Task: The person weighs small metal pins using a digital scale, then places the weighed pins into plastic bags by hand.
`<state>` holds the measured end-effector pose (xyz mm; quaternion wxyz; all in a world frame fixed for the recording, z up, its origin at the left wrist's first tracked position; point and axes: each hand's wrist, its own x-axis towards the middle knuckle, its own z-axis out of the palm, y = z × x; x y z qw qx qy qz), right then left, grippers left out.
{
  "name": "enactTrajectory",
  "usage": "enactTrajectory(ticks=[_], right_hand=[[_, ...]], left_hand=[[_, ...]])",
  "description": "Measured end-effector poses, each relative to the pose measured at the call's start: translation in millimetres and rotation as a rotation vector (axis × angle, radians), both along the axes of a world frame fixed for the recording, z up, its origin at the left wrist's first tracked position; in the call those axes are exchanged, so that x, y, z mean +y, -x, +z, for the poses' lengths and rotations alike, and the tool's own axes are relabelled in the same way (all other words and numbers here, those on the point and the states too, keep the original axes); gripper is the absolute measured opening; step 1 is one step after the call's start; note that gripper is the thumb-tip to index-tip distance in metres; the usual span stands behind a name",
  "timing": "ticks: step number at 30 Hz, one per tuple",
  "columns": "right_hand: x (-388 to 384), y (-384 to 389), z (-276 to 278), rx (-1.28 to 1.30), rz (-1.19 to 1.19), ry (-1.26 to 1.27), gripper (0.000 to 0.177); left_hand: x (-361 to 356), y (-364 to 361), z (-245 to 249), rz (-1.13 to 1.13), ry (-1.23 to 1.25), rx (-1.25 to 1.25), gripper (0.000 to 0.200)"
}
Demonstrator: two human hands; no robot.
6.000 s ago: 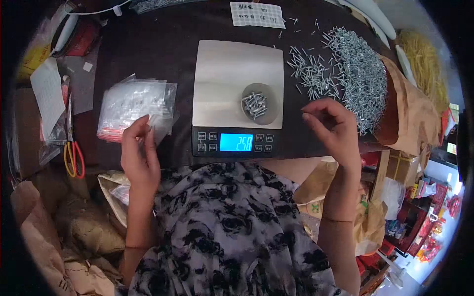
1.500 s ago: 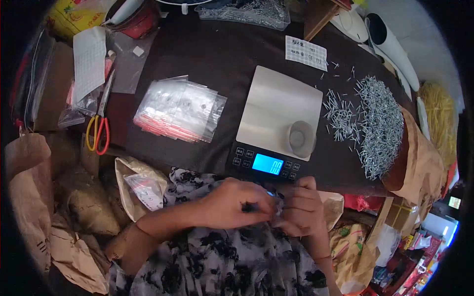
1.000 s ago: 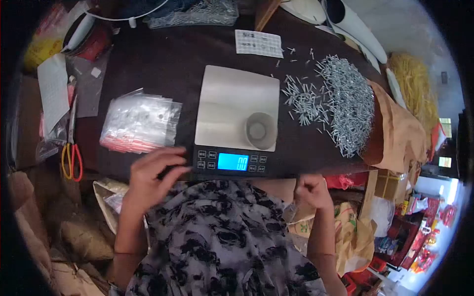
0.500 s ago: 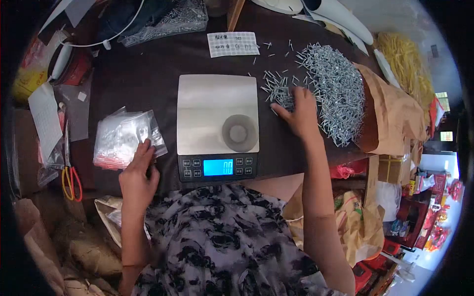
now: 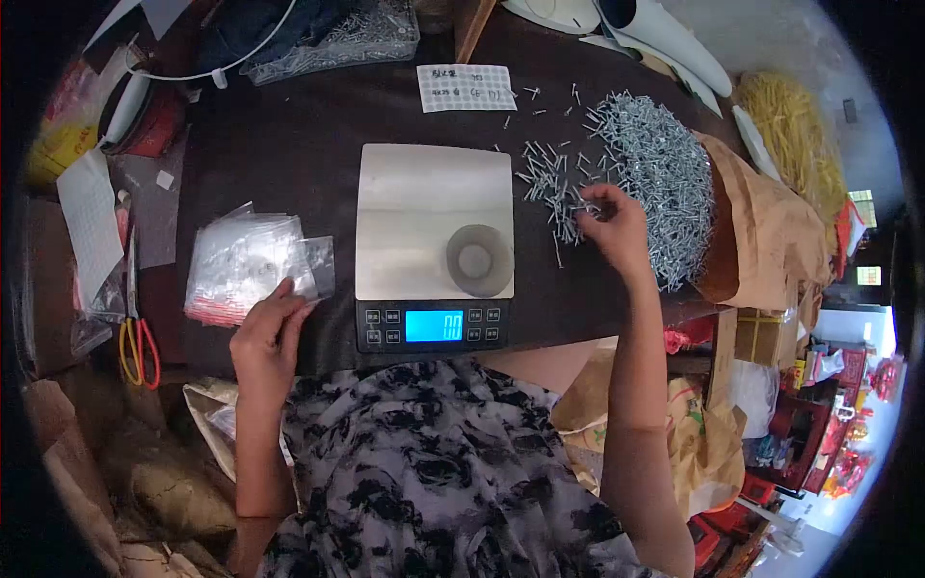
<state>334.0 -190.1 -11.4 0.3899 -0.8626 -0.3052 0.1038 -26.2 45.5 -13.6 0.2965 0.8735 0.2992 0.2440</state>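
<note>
My left hand (image 5: 266,332) pinches the corner of a clear zip bag (image 5: 318,266) at the right side of a stack of such bags (image 5: 236,255) with red closures. On the dark table to the right, my right hand (image 5: 619,231) is curled at a small group of silvery screws (image 5: 546,178), its thumb and fingertips closing on some of them. Beside that hand lies the large screw pile (image 5: 660,173). Between my hands stands a digital scale (image 5: 405,212), its display reading 0.0, with a round grey cup (image 5: 479,260) on its plate.
A handwritten label sheet (image 5: 466,89) lies behind the scale. A clear tray of screws (image 5: 356,43) stands at the back. Scissors (image 5: 141,352) with red and yellow handles are at the left. Brown paper (image 5: 761,222) borders the pile on the right.
My right hand has drawn toward me and slightly right, its fingers curling, and the small screw group has spread nearer. My left hand has shifted one bag outward from the stack.
</note>
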Motion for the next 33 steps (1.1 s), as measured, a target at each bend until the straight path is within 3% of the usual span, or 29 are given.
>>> enactTrajectory(ticks=[1, 5, 11, 17, 21, 27, 28, 33], right_hand=[[-0.7, -1.2, 0.0, 0.128, -0.022, -0.039, 0.029], [2.4, 4.2, 18.4, 0.214, 0.017, -0.083, 0.024], [31.2, 57.1, 64.2, 0.424, 0.231, -0.218, 0.024], [57.5, 98.9, 59.7, 0.110, 0.453, -0.068, 0.020], [54.4, 100.5, 62.8, 0.145, 0.351, -0.043, 0.014], [39.2, 93.4, 56.6, 0.519, 0.167, -0.479, 0.013], [34.4, 91.2, 52.5, 0.547, 0.194, -0.567, 0.017], [23.0, 90.1, 38.9, 0.559, 0.158, -0.521, 0.021]], left_hand=[[0.3, 0.5, -0.5, -0.001, -0.009, -0.010, 0.013], [0.3, 0.1, 0.1, -0.020, -0.075, -0.069, 0.016], [-10.3, -9.5, 11.8, -0.022, -0.079, -0.152, 0.016], [-15.7, -10.5, 12.9, -0.063, -0.059, -0.173, 0.016], [-13.7, -8.2, 13.6, -0.073, -0.052, -0.197, 0.015], [-8.4, -9.2, 14.5, -0.048, -0.154, -0.208, 0.011], [-9.1, -6.7, 14.7, -0.034, -0.104, -0.204, 0.010], [-15.4, 0.1, 21.6, -0.043, 0.156, -0.205, 0.008]])
